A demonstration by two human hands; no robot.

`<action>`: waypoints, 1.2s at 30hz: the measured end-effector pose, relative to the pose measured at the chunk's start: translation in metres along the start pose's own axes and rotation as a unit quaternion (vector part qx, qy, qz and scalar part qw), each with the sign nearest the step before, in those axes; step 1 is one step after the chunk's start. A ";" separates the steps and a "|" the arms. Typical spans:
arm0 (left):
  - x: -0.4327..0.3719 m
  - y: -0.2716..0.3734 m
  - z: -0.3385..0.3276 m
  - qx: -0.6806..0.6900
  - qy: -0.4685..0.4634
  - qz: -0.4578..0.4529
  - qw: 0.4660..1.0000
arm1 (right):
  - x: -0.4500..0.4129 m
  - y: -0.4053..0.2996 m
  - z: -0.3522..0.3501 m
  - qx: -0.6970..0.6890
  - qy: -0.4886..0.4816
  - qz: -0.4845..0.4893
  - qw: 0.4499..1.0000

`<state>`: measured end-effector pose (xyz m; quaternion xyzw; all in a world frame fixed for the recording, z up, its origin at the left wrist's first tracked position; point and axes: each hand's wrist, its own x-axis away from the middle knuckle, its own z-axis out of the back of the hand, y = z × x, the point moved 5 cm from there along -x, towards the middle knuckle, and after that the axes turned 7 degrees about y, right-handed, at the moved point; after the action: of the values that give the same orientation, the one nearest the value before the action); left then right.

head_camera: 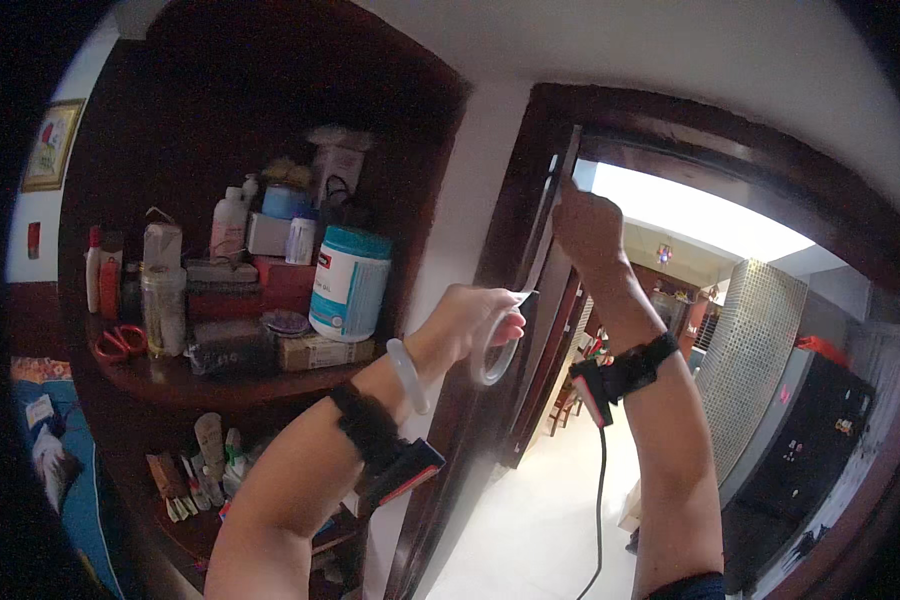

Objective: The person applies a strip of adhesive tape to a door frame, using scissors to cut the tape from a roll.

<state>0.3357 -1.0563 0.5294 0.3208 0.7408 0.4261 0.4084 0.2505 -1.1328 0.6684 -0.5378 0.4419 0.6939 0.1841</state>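
Note:
My left hand [469, 322] holds a roll of pale, translucent tape [489, 360], which hangs below the fingers. From the roll a strip [534, 262] runs up along the edge of the dark wooden door frame [506, 202]. Higher up, my right hand [589, 221] is raised against the frame's upper part, with its fingertips at the strip; whether they grip it or press on it cannot be told. A pale bangle and a black strap with a small device are on my left arm; a similar strap with a cable is on my right wrist.
On the left, dark wooden shelves [232, 386] hold a teal-lidded tub [351, 285], bottles, boxes and red-handled scissors [120, 343]. Through the doorway are a pale floor [540, 525], a mosaic-tiled column [757, 360] and a dark cabinet [802, 427] with small decorations. A black cable hangs beside my right arm.

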 end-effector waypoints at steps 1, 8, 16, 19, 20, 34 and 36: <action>0.002 0.002 0.002 -0.008 0.001 0.008 1.000 | -0.009 0.001 0.006 -0.014 -0.016 -0.035 0.999; -0.007 -0.006 -0.001 0.014 -0.005 0.027 1.000 | -0.020 0.025 -0.006 0.058 -0.031 0.006 0.998; -0.009 -0.006 0.006 0.026 -0.010 0.054 0.998 | 0.014 -0.001 0.008 0.071 -0.034 0.081 0.994; -0.016 -0.010 0.006 0.044 0.000 0.036 0.998 | 0.016 0.003 0.003 0.075 -0.023 0.079 0.994; -0.019 -0.011 0.008 0.052 0.008 0.039 0.998 | 0.015 0.005 0.005 0.060 -0.016 0.072 0.995; -0.020 -0.010 0.019 0.063 0.032 0.008 0.997 | 0.051 -0.028 0.012 0.000 -0.144 0.113 0.983; -0.022 -0.012 0.016 0.076 0.025 0.024 0.996 | 0.066 -0.035 0.004 0.047 -0.145 0.102 0.983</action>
<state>0.3584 -1.0740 0.5217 0.3585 0.7728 0.3860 0.3539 0.2504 -1.1255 0.5938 -0.3741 0.4952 0.7584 0.1992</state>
